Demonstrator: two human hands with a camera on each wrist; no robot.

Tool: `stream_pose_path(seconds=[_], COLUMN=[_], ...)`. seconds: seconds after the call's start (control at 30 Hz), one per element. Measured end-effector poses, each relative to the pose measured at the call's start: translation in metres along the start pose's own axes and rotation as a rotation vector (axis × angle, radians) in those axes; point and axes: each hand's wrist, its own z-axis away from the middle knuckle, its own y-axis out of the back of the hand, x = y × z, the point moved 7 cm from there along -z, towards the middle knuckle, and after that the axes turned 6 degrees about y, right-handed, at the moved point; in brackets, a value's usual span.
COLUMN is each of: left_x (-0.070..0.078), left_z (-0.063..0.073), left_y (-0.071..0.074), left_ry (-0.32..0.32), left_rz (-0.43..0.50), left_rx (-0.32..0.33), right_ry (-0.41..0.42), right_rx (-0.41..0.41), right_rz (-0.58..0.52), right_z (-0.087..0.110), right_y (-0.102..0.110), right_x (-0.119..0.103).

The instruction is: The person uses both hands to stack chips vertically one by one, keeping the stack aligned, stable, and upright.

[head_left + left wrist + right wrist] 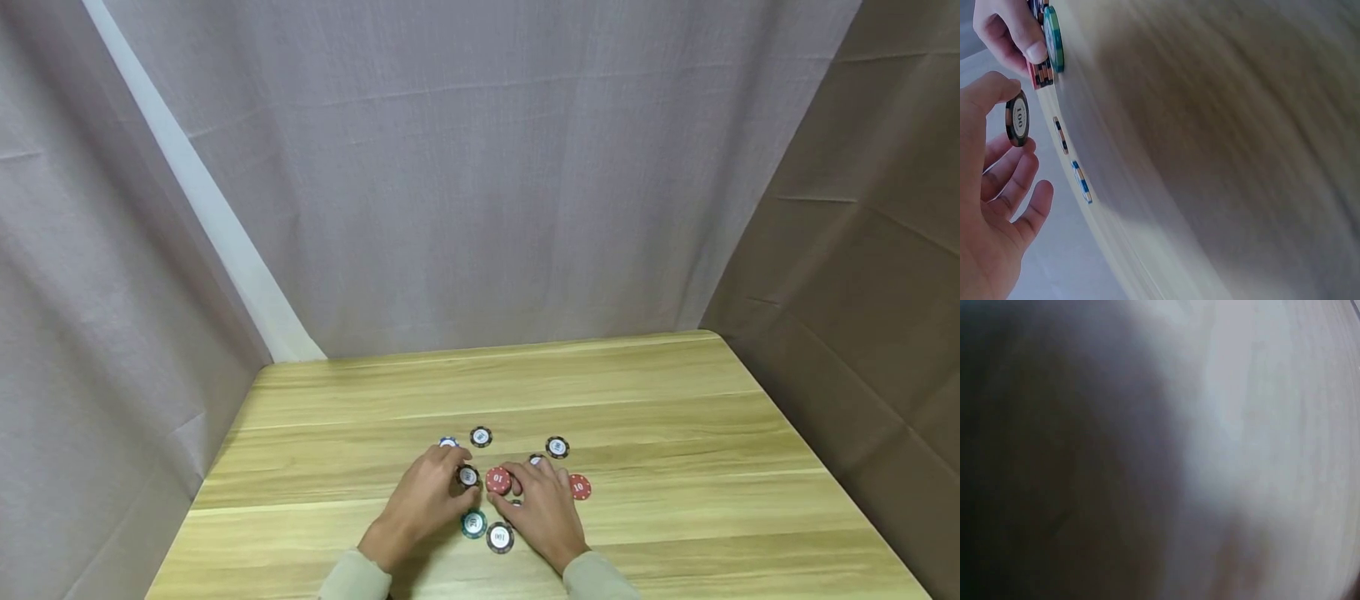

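Pinched black chip [1017, 119] clear of table [1241, 156] — plain only from left wrist

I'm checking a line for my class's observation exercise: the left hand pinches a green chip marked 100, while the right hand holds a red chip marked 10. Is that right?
Not quite: the chip marked 100 in the left hand is mostly black, not green, as the left wrist view shows. The right hand does hold a red chip marked 10.

Pale sleeves [354, 577] (greenish, perhaps)

Black chips [500, 537] marked 100, red chips [498, 480] 10
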Motion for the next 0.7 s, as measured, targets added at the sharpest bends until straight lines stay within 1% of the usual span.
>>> stream_pose_path(seconds=[0.2, 0.37, 0.5, 0.6, 0.7], left_x=[0.007, 0.013, 0.021, 0.027, 0.03], left_z=[-0.002, -0.003, -0.007, -0.011, -0.014], left_y=[-0.005, -0.011, -0.014, -0.016, -0.019], left_ry=[-0.019, -0.009, -0.013, -0.02, -0.014], left_rz=[-0.028, -0.055, -0.029, -0.004, 0.014], left_rx=[0.002, -0.001, -0.002, 0.001, -0.01], right_ry=[0.008, 0.007, 0.005, 0.026, 0.047], right_rx=[0.008, 0.006, 0.0, 0.017, 0.036], right_rz=[0.01, 0.022, 0.034, 0.056, 0.073], right_z=[-0.001, 0.0, 0.0, 0.0, 0.001], right_y=[0.001, 0.001, 0.0, 0.002, 0.004], right_x=[-0.001, -0.001, -0.001, -0.003, -0.004])
